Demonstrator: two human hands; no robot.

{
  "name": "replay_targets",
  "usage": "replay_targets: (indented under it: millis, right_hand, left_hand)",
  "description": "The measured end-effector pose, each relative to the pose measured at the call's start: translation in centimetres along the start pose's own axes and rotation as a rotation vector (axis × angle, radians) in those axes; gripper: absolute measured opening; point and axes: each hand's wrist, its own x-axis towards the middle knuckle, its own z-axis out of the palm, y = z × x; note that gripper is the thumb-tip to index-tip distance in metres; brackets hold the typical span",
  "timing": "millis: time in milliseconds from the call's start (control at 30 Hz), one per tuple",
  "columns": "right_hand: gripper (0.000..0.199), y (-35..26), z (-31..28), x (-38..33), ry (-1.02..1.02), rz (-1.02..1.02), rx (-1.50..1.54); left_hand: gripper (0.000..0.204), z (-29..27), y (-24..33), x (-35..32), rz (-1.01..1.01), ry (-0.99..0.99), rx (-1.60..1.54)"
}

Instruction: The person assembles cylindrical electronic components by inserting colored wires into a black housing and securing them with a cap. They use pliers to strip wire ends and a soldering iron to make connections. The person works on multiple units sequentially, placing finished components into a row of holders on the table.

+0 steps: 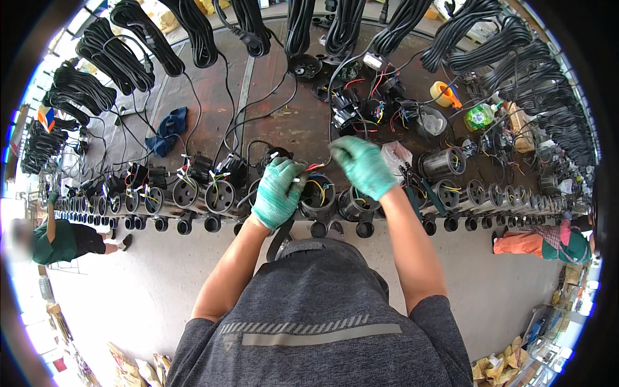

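Note:
My left hand (pixel 278 193), in a green knit glove, pinches red wires (pixel 314 167) between thumb and fingertips. They lie just above an open round black housing (pixel 317 195) with yellow wires inside. My right hand (pixel 366 166), gloved the same way, is up and to the right with its fingers bent together. A black cable (pixel 331 116) runs down beside its fingertips; whatever the fingers hold is hidden. Under the right wrist sits another black housing (pixel 358 203). Green-handled pliers (pixel 433 197) lean at the table edge to the right of that wrist.
Coiled black cords (pixel 300 29) hang in a row along the far side. On the brown table (pixel 284 122) lie a blue cloth (pixel 169 132), an orange-yellow tape dispenser (pixel 445 95), a green-labelled bottle (pixel 480 116) and wired motor parts (pixel 345 106). Co-workers stand at left (pixel 58 242) and right (pixel 561 242).

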Motion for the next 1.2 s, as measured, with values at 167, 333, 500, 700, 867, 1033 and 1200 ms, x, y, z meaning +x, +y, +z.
replay_targets:
  millis: [167,333,500,700,867,1033,1200]
  right_hand:
    - [0.026,3.0,6.0,-0.4,-0.174,0.091,0.086]
    - [0.029,2.2,5.1,0.2,-0.299,0.164,-0.059]
    - [0.026,-1.4,3.0,-0.8,-0.304,0.133,-0.214]
    - [0.020,-3.8,2.8,-3.1,-0.263,0.244,0.105]
    - [0.017,-3.2,3.8,-3.9,-0.090,-0.072,0.028]
    - [0.021,-3.6,3.9,-3.3,0.014,-0.346,-0.376]
    - [0.025,-2.4,4.7,-3.2,0.087,-0.386,-0.449]
  left_hand:
    - [0.014,-0.3,0.1,-0.2,-0.039,0.004,-0.024]
    - [0.019,-0.2,0.7,-0.1,-0.109,0.050,-0.010]
    - [0.028,0.1,0.9,0.1,-0.116,0.038,0.134]
    - [0.033,0.0,1.0,0.6,-0.124,0.042,0.263]
    - [0.027,0.5,0.8,0.2,-0.144,0.041,0.276]
    - [0.024,0.5,0.7,0.1,-0.187,-0.019,0.233]
    - [0.024,0.5,0.7,-0.2,-0.203,-0.017,0.170]
